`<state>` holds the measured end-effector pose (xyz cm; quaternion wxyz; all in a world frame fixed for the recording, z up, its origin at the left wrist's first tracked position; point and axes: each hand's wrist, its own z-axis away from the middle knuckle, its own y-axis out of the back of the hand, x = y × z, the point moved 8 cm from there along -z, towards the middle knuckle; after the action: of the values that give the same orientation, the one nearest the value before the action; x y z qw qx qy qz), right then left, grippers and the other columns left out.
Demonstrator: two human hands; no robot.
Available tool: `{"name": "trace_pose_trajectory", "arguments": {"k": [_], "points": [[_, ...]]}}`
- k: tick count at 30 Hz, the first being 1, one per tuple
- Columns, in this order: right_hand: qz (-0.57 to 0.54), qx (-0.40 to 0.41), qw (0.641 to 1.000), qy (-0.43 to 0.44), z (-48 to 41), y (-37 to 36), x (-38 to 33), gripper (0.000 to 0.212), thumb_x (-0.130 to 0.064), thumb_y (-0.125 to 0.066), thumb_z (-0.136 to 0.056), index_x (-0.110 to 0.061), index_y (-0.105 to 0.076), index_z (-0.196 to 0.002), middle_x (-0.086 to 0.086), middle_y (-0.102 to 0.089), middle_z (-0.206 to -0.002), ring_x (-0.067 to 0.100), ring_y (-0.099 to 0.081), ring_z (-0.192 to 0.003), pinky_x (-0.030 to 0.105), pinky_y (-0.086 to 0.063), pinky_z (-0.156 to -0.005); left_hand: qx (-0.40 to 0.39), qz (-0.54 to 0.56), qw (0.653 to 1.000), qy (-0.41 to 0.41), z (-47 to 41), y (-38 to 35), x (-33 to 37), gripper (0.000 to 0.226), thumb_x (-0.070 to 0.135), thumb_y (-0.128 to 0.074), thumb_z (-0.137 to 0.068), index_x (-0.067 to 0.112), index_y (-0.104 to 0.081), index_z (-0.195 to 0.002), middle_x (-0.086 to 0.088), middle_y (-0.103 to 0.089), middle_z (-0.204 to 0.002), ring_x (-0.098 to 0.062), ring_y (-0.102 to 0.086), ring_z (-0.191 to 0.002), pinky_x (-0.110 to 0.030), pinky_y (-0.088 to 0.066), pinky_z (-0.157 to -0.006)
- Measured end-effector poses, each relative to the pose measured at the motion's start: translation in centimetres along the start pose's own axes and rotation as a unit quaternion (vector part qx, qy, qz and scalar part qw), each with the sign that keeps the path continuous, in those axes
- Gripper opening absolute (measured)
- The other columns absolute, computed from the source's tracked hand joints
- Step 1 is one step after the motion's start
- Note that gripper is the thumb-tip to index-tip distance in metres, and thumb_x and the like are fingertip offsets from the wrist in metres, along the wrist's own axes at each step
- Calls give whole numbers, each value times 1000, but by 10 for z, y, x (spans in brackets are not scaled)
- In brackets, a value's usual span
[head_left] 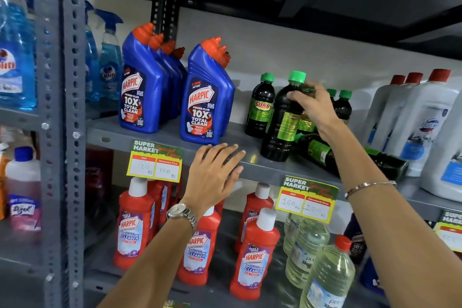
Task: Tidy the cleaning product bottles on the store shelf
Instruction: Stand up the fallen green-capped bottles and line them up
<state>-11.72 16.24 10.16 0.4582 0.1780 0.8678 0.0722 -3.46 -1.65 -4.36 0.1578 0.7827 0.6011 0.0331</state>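
On the grey middle shelf stand dark bottles with green caps. My right hand is closed around the shoulder of one upright dark bottle near the shelf's front. Another dark bottle stands to its left, more stand behind my hand. Two dark bottles lie on their sides: one under my right wrist, one further right. My left hand rests flat, fingers apart, on the shelf's front edge, holding nothing. Blue Harpic bottles stand in two rows on the left.
White jugs with red caps crowd the right end of the shelf. Red Harpic bottles and clear bottles fill the shelf below. Price tags hang from the edge. A grey slotted post stands left, with blue spray bottles behind it.
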Motion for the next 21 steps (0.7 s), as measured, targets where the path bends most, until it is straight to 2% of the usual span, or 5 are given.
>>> {"name": "trace_pose_trajectory", "arguments": {"k": [5, 10, 13, 16, 21], "points": [[61, 20, 998, 9, 0, 3, 2, 82, -54, -69, -71, -12, -38, -133, 9, -50, -129, 21, -53, -115, 36, -45, -97, -13, -14, 1000, -8, 1, -3, -1, 31, 33, -45, -91, 19, -65, -110, 1, -68, -108, -17, -61, -97, -34, -38, -89], [-27, -31, 999, -5, -2, -1, 3, 59, -15, -56, -87, -7, -31, -139, 10, -46, -135, 13, -46, -108, 19, -37, -87, -14, -10, 1000, -2, 1, -4, -2, 31, 35, -45, -90, 19, -65, -108, 1, -68, -107, -17, -62, -95, -34, -37, -89], [48, -5, 999, 18, -3, 4, -3, 72, -35, -74, -75, -12, -39, -134, 6, -53, -121, 17, -51, -105, 21, -47, -79, -10, -7, 1000, 2, 1, -3, -2, 31, 34, -46, -89, 19, -66, -107, 1, -68, -106, -17, -61, -95, -34, -37, -89], [100, -8, 995, 27, -4, 4, -5, 78, -49, -70, -73, -14, -38, -135, 7, -52, -124, 20, -52, -109, 33, -44, -94, -16, -13, 1000, 2, 1, -3, -1, 31, 35, -45, -90, 19, -65, -108, 1, -68, -106, -17, -60, -95, -34, -37, -89], [-15, -59, 998, -2, 0, -4, -1, 50, -15, -58, -87, -7, -41, -133, 13, -51, -129, 19, -50, -108, 17, -37, -74, -15, -12, 1000, 5, 1, -1, -1, 31, 34, -45, -90, 19, -65, -107, 1, -68, -106, -17, -58, -94, -34, -36, -90]]}}
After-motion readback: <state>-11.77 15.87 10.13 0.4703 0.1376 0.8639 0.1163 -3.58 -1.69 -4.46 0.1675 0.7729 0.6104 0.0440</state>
